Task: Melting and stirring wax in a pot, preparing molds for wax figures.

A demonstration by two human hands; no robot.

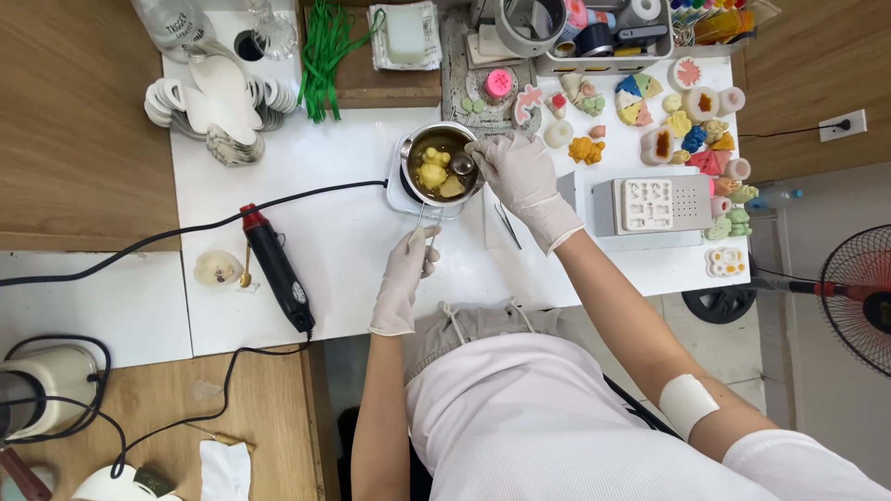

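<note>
Nearest the body, the gloved left hand (pixel 406 276) pinches the handle (pixel 424 225) of a small metal pot (pixel 444 165); just beyond, the gloved right hand (pixel 522 176) grips a spoon (pixel 462 163) dipped among yellow wax lumps (pixel 432 173) inside

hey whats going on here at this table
A person in white gloves sits at a white table. The right hand holds a spoon in a small metal pot of amber liquid with pale yellow lumps. The left hand grips the pot's handle. A black heat gun lies to the left, and small coloured moulded shapes and a white mould sit to the right.
</note>
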